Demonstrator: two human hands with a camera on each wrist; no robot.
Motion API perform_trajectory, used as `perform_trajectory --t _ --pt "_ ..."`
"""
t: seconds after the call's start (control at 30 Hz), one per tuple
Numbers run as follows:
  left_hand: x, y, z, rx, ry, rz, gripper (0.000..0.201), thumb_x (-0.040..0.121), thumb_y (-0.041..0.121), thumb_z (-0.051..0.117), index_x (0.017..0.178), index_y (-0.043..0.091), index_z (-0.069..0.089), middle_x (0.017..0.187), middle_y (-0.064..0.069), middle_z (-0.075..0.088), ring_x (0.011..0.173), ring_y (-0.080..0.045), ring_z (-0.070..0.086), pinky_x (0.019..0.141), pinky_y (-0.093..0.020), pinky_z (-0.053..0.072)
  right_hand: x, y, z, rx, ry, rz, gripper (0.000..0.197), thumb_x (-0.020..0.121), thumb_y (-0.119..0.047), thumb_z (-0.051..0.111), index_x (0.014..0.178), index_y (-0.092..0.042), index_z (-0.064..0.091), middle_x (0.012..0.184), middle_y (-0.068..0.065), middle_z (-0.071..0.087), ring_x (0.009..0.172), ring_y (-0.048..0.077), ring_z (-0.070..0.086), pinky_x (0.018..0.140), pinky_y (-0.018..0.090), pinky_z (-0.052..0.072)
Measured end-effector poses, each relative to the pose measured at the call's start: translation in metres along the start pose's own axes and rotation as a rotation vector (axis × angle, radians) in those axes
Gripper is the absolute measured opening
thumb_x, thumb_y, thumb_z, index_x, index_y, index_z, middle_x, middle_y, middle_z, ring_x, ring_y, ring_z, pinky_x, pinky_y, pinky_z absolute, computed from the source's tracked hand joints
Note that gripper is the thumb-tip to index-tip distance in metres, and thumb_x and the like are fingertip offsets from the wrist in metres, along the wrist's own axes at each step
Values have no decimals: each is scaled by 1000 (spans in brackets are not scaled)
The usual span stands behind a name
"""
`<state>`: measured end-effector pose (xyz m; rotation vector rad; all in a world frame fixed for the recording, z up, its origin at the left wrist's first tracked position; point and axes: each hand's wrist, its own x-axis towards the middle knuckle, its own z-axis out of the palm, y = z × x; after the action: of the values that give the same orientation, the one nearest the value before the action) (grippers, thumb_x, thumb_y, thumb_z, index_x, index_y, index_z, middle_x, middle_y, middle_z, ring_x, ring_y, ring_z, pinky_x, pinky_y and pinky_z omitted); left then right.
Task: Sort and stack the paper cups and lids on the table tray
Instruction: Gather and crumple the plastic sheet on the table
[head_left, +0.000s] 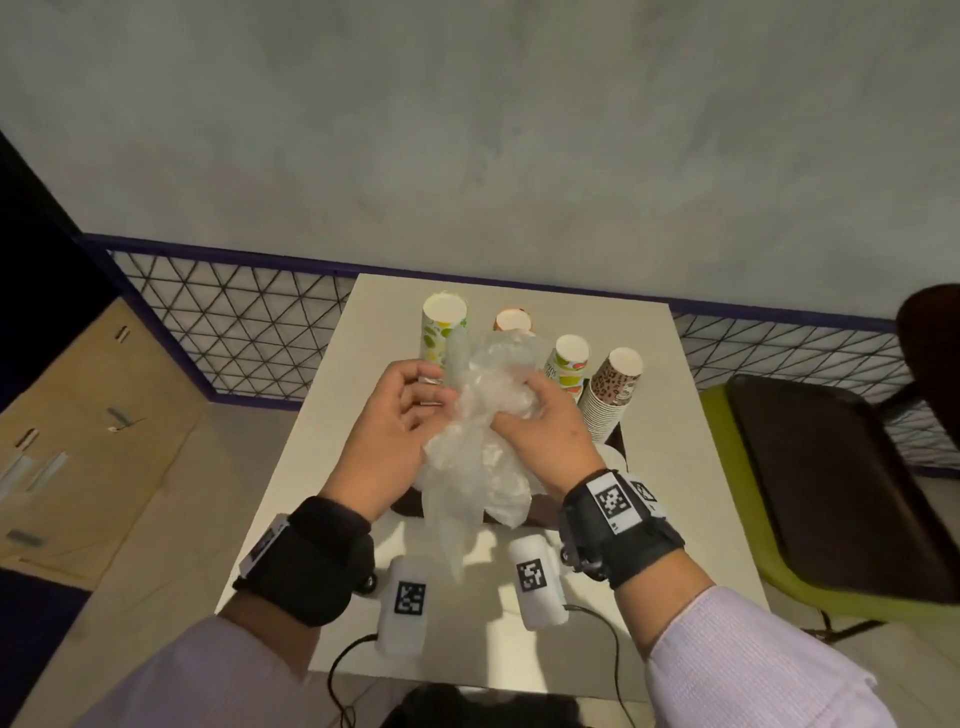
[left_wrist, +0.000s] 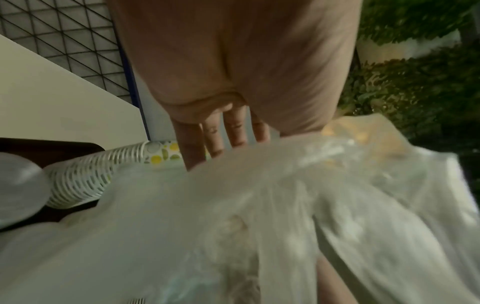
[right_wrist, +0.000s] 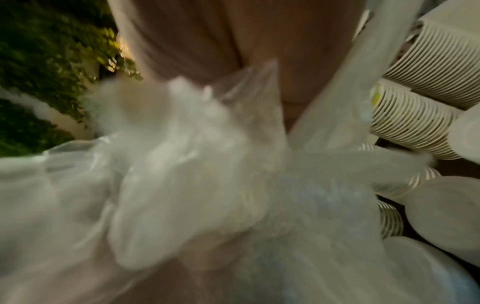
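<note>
Both hands hold a crumpled clear plastic bag (head_left: 483, 431) above the dark tray (head_left: 619, 441). My left hand (head_left: 400, 415) pinches its left side; my right hand (head_left: 535, 421) grips a bunched part on the right. Behind the bag stand stacks of paper cups: a lemon-patterned stack (head_left: 444, 327), an orange stack (head_left: 513, 319) partly hidden, a fruit-patterned stack (head_left: 569, 364) and a leopard-patterned stack (head_left: 615, 387). The bag (left_wrist: 259, 216) fills the left wrist view, beside the lemon stack (left_wrist: 85, 181) and a white lid (left_wrist: 18, 189). The right wrist view shows the bag (right_wrist: 207, 185), cup stacks (right_wrist: 415, 127) and lids (right_wrist: 446, 205).
The tray lies on a small white table (head_left: 322, 467). Two white marker blocks (head_left: 402, 603) (head_left: 537, 582) with cables sit near its front edge. A wire mesh fence (head_left: 234, 322) runs behind the table. A green chair with a dark seat (head_left: 831, 493) stands to the right.
</note>
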<state>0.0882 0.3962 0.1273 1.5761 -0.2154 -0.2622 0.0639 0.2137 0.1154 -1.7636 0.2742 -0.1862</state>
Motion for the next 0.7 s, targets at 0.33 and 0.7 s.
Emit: perform_trajectory --t 0.33,0.7 --pt "7 6 96 285 -414 46 101 66 37 95 148 53 38 144 14 57 133 -9 56 113 -46 48 -30 3 -84 206 -60 152 24 85 3 69 104 -12 72 89 9 76 78 22 73 66 32 58" --pt "-6 -4 222 198 -150 8 44 78 27 81 121 32 70 109 9 78 104 -12 73 97 -46 58 -83 35 -219 -122 -246 39 83 79 -37 78 148 -47 33 141 -15 40 128 -6 44 101 13 40"
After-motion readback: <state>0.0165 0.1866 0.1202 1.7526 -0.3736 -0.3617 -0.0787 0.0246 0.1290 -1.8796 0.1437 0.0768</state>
